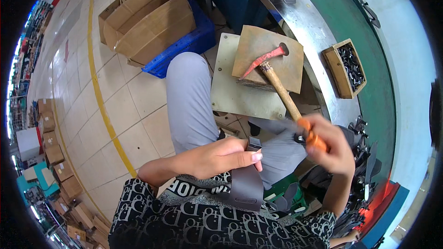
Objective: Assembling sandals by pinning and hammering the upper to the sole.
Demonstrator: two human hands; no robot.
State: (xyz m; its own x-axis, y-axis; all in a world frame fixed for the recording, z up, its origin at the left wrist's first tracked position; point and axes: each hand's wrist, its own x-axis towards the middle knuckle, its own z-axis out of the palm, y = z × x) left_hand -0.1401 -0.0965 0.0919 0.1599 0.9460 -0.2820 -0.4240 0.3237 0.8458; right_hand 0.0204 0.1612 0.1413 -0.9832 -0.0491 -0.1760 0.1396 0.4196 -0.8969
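Note:
My left hand (217, 159) pinches the upper end of a wide dark brown strap (247, 186) between thumb and fingers. A small shiny black metal piece (254, 144) stands out above the thumb, at the strap's end. My right hand (330, 145) is closed around an orange-handled tool (316, 142); motion blurs it, and what looks like a thin shaft points left. Beyond the hands, a hammer (279, 83) with a red head and wooden handle rests on a brown block (249, 41). Its handle end reaches close to my right hand.
The block sits on a pale metal plate (224, 92). At right, a wooden box (339, 74) of small black parts stands on the metal bench edge beside a green belt (364, 110). A cardboard box (152, 27) fills a blue crate (203, 30) at left. Another person's hand (346, 239) shows lower right.

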